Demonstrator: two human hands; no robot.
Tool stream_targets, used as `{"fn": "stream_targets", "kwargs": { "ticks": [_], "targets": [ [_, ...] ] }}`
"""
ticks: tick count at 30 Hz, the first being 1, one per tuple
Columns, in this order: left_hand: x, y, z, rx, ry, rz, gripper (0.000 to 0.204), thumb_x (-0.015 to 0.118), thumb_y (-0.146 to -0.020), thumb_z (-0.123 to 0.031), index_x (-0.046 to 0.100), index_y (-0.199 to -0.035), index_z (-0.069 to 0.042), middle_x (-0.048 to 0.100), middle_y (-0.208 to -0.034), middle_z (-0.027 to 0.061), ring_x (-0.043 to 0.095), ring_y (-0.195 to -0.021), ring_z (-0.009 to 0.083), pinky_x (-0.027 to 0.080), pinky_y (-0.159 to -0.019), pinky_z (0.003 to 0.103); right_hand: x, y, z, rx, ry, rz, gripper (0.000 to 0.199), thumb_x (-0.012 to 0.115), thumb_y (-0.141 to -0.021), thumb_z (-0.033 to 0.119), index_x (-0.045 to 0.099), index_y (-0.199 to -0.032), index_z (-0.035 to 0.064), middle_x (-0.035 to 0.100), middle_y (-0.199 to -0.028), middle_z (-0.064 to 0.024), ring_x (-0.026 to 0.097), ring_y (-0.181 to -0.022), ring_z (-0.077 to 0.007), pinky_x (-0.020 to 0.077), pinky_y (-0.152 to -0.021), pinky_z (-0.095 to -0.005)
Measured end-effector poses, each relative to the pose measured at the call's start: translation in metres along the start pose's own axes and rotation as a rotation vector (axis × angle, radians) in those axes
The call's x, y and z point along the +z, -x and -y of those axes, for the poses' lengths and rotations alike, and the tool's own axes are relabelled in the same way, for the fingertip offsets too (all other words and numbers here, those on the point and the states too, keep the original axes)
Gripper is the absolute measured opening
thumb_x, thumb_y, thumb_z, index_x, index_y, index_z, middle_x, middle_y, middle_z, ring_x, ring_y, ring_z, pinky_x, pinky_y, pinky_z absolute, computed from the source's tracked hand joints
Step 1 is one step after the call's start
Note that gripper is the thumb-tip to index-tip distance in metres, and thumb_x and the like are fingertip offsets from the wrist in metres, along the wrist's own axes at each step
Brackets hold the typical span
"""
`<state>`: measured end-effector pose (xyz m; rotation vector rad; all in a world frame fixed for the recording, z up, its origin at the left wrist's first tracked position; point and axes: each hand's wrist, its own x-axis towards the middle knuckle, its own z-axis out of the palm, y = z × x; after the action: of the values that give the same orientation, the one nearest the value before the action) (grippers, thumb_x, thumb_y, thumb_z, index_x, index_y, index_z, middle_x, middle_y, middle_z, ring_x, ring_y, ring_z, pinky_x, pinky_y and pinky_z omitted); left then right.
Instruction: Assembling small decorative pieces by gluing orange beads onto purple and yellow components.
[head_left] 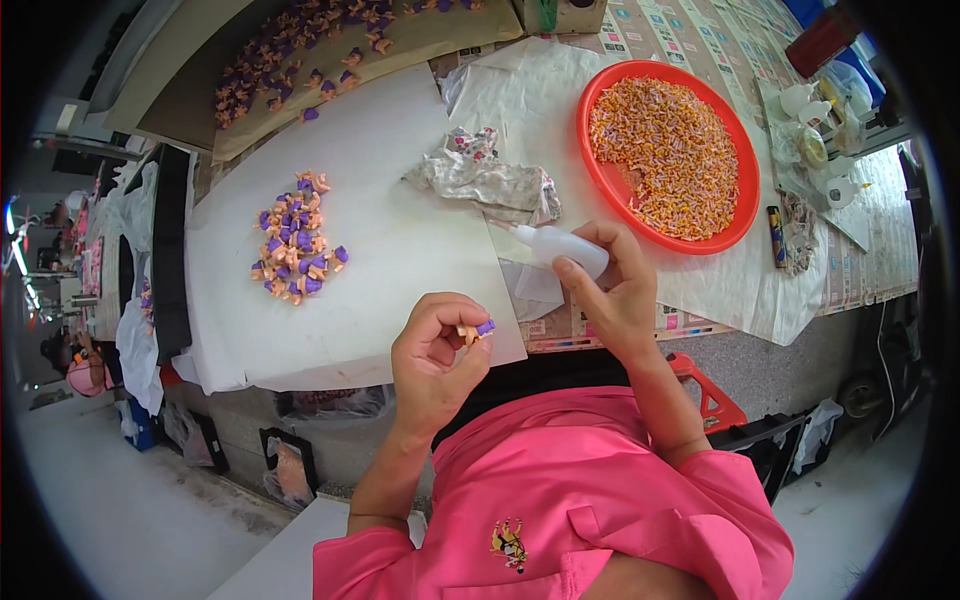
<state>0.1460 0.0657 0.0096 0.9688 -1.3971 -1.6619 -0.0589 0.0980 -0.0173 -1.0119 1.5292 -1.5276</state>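
Head view, center of the frame: a small purple-and-peach figure piece sits at the tips of the left hand, pinched between thumb and fingers, apart from the white squeeze bottle that the right hand grips around its body, nozzle toward the upper left. At center left, a white sheet covers the patterned worktable, bearing a pile of similar pieces; a crumpled cloth lies near its right edge. At upper right, a red tray holds tiny yellow-and-white parts. More purple pieces fill the upper left. Pale floor spreads across the lower left.
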Motion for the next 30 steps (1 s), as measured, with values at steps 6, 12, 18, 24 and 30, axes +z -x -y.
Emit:
{"fn": "stream_targets", "kwargs": {
  "ticks": [6, 12, 18, 24, 30],
  "targets": [
    [-0.001, -0.001, 0.002, 0.022, -0.019, 0.009, 0.024, 0.058, -0.076, 0.012, 0.058, -0.098, 0.003, 0.052, -0.104, 0.0085, 0.053, -0.082, 0.0111, 0.046, -0.074, 0.024, 0.004, -0.011, -0.003, -0.167, 0.427, 0.009, 0.026, 0.073, -0.081, 0.008, 0.058, -0.101, -0.0001, 0.061, -0.091, -0.0069, 0.058, -0.082, -0.0138, 0.0472, -0.072, -0.0267],
    [0.000, 0.000, 0.000, 0.033, -0.017, 0.004, 0.024, 0.059, -0.074, 0.013, 0.060, -0.095, 0.002, 0.053, -0.103, 0.0083, 0.051, -0.083, 0.0101, 0.043, -0.074, 0.023, 0.003, -0.011, -0.005, -0.162, 0.453, 0.019, 0.027, 0.074, -0.078, 0.008, 0.059, -0.100, 0.0001, 0.061, -0.092, -0.0090, 0.059, -0.083, -0.0178, 0.0472, -0.072, -0.0289],
    [0.004, 0.005, -0.005, 0.034, -0.036, -0.008, 0.022, 0.059, -0.073, 0.012, 0.061, -0.093, 0.003, 0.056, -0.102, 0.0085, 0.051, -0.080, 0.0087, 0.043, -0.072, 0.022, 0.001, -0.007, 0.000, -0.153, 0.463, 0.024, 0.028, 0.075, -0.078, 0.009, 0.059, -0.099, 0.0006, 0.061, -0.091, -0.0092, 0.059, -0.083, -0.0194, 0.0471, -0.072, -0.0304],
    [0.011, 0.010, -0.007, 0.029, -0.026, -0.006, 0.022, 0.059, -0.073, 0.012, 0.062, -0.093, 0.004, 0.056, -0.103, 0.0086, 0.051, -0.080, 0.0078, 0.043, -0.071, 0.021, -0.004, -0.002, 0.003, -0.127, 0.441, 0.016, 0.027, 0.075, -0.078, 0.010, 0.059, -0.098, 0.0008, 0.061, -0.091, -0.0093, 0.059, -0.083, -0.0201, 0.0470, -0.073, -0.0306],
    [0.019, 0.015, -0.010, 0.035, -0.033, 0.009, 0.023, 0.059, -0.073, 0.013, 0.062, -0.093, 0.004, 0.056, -0.102, 0.0087, 0.051, -0.079, 0.0078, 0.043, -0.071, 0.021, -0.012, 0.002, 0.009, -0.118, 0.459, 0.030, 0.027, 0.075, -0.078, 0.011, 0.059, -0.098, 0.0013, 0.061, -0.091, -0.0093, 0.059, -0.084, -0.0208, 0.0470, -0.073, -0.0313]
  ]
}}
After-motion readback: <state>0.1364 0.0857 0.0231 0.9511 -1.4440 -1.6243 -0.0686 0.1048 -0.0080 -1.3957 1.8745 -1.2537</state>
